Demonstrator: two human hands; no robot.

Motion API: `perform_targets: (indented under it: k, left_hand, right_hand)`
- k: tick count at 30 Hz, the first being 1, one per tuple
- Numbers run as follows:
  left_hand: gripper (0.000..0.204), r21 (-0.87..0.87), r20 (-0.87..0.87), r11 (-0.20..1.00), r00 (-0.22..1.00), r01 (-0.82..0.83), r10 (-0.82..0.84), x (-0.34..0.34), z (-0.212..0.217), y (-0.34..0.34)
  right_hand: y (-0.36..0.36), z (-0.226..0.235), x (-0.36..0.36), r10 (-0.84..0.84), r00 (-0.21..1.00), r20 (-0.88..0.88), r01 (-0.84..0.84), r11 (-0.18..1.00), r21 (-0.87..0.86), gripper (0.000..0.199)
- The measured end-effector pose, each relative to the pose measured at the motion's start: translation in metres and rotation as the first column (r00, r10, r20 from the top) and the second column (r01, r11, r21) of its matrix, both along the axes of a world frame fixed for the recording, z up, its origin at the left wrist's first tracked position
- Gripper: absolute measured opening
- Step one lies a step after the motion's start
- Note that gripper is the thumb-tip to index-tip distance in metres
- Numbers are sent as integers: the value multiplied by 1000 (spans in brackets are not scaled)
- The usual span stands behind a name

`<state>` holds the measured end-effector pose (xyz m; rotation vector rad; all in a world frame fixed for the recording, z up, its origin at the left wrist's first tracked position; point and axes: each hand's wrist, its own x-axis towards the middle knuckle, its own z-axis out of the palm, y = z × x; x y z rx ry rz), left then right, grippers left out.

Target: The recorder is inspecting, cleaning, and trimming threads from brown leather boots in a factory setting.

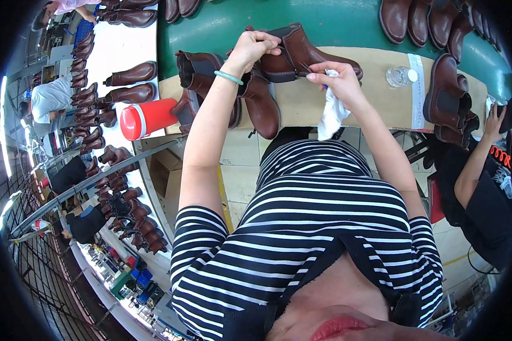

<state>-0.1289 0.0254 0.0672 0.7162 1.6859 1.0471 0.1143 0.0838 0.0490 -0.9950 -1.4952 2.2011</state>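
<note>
A brown ankle boot with a dark elastic side panel lies on its side on the cardboard, its toe to the right. My left hand, a green bangle at its wrist, is closed in a pinch at the boot's elastic panel. With bent fingers my right hand holds a white cloth that hangs down from the palm. Its fingertips touch the boot near the sole edge; whether something small is pinched there, I cannot make out. Brown boots stand left of it, partly behind my left forearm.
Cardboard covers the near edge of the green table. A clear bottle and more boots are on the right, where a co-worker's arm reaches in. A red jug and a white table with boots are left.
</note>
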Motion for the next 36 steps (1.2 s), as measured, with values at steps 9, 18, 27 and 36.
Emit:
perform_targets:
  k: [9, 18, 27, 36]
  left_hand:
    - [15, 68, -45, 997, 998, 37, -34, 1, -4, -2]
    - [18, 97, -90, 995, 996, 16, -7, 14, 2, -8]
    - [29, 96, -92, 993, 993, -64, 72, 23, 3, -14]
    - [31, 107, -94, 988, 988, -110, 120, 26, -1, -16]
  right_hand:
    - [-22, -19, -49, -206, 971, 126, 172, 956, 240, 35]
    - [-49, -22, -57, -362, 925, 111, 309, 891, 332, 34]
    - [-55, -30, -65, -405, 908, 108, 369, 894, 253, 33]
    - [-57, -30, -66, -405, 907, 113, 371, 898, 236, 28]
